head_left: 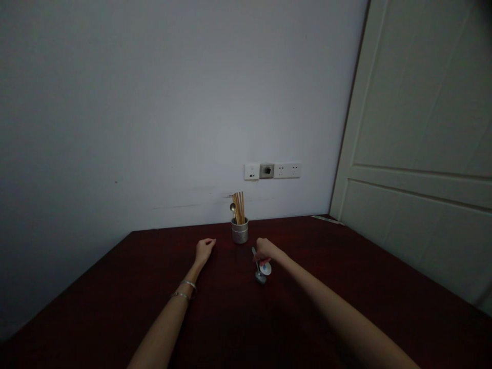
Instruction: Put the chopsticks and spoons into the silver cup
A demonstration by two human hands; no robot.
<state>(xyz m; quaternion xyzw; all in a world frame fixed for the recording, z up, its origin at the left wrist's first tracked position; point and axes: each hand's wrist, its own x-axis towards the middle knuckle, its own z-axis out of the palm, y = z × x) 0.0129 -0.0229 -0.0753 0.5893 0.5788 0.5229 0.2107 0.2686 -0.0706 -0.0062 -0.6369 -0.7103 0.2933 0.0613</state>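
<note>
My right hand is closed over the handle end of a white spoon whose bowl has a blue mark. A metal spoon with a deep bowl slants alongside, its handle passing by my fingertips; whether they grip it too I cannot tell. On the left, my left hand rests on the dark red table with its fingers curled together and nothing visible in them. Between and beyond both hands stands a metal cup. It holds several wooden chopsticks and a small metal spoon, bowl up.
The dark red table meets a pale wall at the back. Sockets and a switch plate sit on that wall. A white panelled door borders the right side, and a thin strip lies at the back right corner.
</note>
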